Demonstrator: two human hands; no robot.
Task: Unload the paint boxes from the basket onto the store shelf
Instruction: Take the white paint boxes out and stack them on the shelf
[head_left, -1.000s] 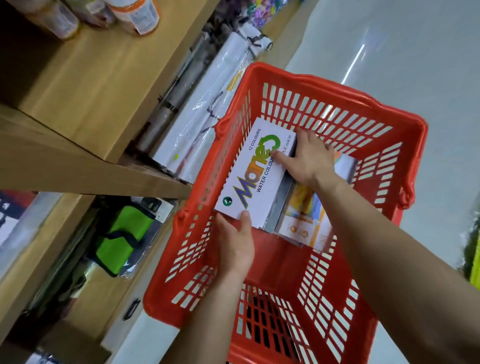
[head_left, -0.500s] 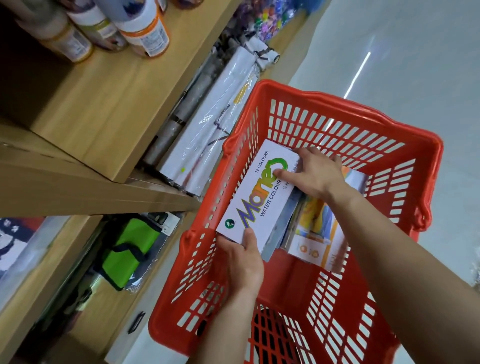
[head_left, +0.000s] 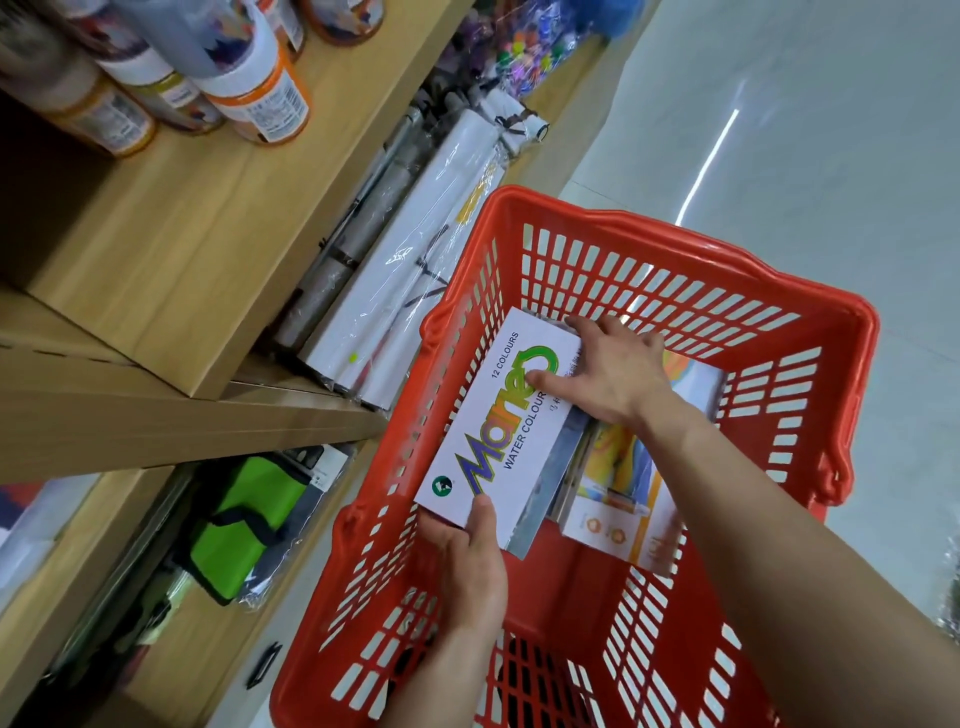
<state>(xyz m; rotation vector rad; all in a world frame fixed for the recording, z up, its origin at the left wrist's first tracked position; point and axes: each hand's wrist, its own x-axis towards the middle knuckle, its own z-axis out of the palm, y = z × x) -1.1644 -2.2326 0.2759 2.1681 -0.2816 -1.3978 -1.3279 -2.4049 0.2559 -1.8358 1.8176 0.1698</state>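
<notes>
Gripping paint box (head_left: 496, 423) between both hands, inside basket (head_left: 810, 332).

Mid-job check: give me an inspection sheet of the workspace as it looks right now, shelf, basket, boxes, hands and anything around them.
Surface: wooden store shelf, bare patch at the front edge.
Job's things: white watercolour box tops a stack inside the red basket; colourful paint boxes lie beside it.
Clutter: paint jars on the upper shelf; wrapped white rolls and a green pouch below.
Grips: left hand holds the box's near end, right hand its far end.
Cables: nothing seen.
Surroundings: pale glossy floor.
</notes>
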